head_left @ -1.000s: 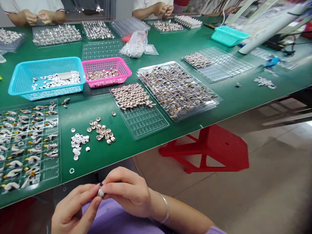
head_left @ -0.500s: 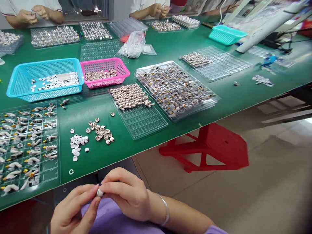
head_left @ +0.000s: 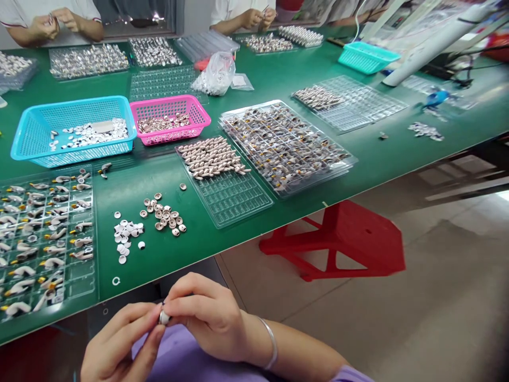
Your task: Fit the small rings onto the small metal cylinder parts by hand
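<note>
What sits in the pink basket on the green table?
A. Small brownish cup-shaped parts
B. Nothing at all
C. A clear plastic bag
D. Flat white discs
A: the pink basket holds a layer of small brownish cups, like the loose ones on the table; the white discs lie in the blue basket beside it.

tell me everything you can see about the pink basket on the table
The pink basket is a small rectangular plastic one with mesh walls full of holes and a flat solid rim. It sits upright on the green table, close beside the larger blue basket; whether they touch is unclear. A shallow layer of small brownish round caps covers its floor, well below the rim. No hand touches it. A clear tray lies just behind it.
</note>
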Available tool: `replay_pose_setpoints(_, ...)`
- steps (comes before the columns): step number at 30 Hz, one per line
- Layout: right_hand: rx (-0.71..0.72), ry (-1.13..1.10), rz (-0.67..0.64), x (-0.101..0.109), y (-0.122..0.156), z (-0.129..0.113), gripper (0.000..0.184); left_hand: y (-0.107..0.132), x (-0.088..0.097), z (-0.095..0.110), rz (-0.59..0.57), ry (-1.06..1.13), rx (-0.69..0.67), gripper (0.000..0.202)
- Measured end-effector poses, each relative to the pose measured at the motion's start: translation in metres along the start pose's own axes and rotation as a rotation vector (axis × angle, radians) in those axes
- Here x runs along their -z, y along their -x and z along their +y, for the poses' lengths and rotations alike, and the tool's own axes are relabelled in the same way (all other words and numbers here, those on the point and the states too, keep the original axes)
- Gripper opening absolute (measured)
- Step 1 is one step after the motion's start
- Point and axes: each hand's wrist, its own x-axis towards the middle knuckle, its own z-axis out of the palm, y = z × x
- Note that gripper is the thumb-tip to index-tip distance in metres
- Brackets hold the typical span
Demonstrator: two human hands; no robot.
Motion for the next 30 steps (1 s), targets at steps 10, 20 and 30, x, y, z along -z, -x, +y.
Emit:
replay_pose_setpoints(10, 0.055, 0.031, 0.001, -0.0002, 0.0017, 0.0035, 0.021, 0.0016, 0.0008, -0.0035, -0.045, -0.019, -0.013, 0.034)
replay_pose_setpoints(20, -0.075, -0.09, -0.002, -0.0021, -0.0045, 0.0, 0.013, 0.0005, 0.0036, 0.003, -0.016, -0.126, -0.096, 0.035)
replay_pose_setpoints(30, -0.05, -0.048, -0.016, -0.0027, -0.0058, 0.0005, 0.016, -0.0005, 0.0024, -0.0029, -0.026, -0.127, -0.149, 0.028)
